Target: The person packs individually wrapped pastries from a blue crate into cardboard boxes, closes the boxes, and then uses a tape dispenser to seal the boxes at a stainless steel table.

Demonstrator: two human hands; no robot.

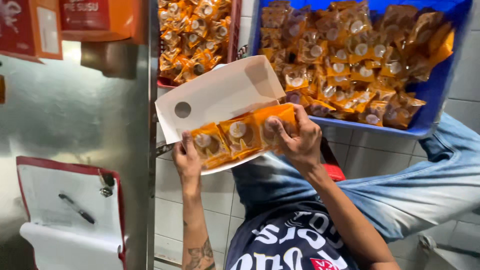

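I hold an open white cardboard box (220,95) over my lap, its lid flipped up with a round hole in it. Three orange-wrapped pastry packets (240,136) lie in a row inside it. My left hand (187,160) grips the box's near left end, thumb on the leftmost packet. My right hand (297,140) holds the right end, thumb and fingers pressing on the rightmost packet.
A blue crate (435,90) heaped with the same orange packets stands beyond the box on the right. A red basket (234,35) of packets is behind it to the left. At left stands a steel surface (75,115) with a red clipboard (70,210), paper and pen.
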